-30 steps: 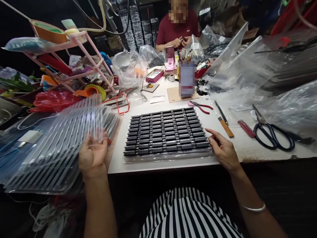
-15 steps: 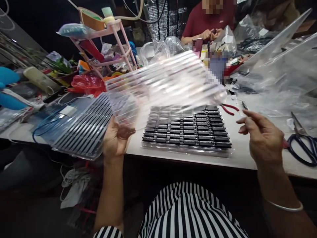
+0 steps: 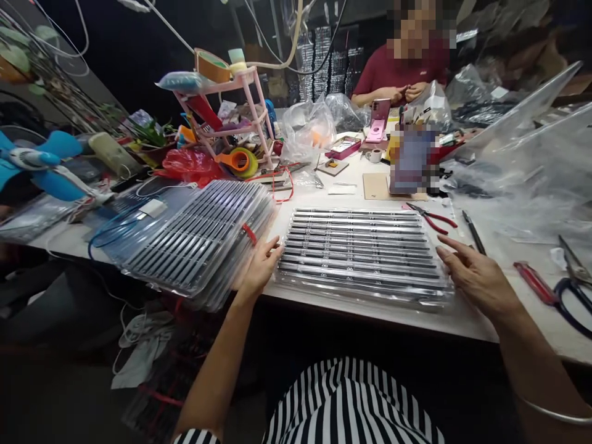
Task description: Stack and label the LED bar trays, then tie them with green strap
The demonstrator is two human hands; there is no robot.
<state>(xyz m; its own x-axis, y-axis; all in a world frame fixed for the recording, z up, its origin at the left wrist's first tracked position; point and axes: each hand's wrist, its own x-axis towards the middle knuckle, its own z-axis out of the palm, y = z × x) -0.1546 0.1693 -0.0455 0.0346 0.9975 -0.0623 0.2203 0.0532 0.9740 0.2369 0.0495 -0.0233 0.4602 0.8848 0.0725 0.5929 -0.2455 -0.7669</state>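
A clear plastic tray [image 3: 356, 250] with rows of black parts under clear plastic lies on the white table in front of me. My left hand [image 3: 263, 265] is at its left edge, fingertips against the plastic, fingers apart. At the right edge is my right hand [image 3: 474, 271], its index finger stretched out and its fingers apart. Left of my left hand stands a stack of similar filled trays [image 3: 198, 237], with a red strip [image 3: 248, 234] showing at its side.
Red-handled pliers [image 3: 435, 219], a black pen-like tool [image 3: 474, 231], a red-handled tool [image 3: 536, 283] and scissors [image 3: 573, 290] lie to the right. Behind are a pink rack [image 3: 256, 111] and a phone [image 3: 380, 114]. A blue fan [image 3: 41, 160] stands left; a person in red sits opposite.
The clear plastic sheet held up by my left hand now lies over the black parts. My left hand has moved right to the tray's edge, and my right hand has come to the other edge.
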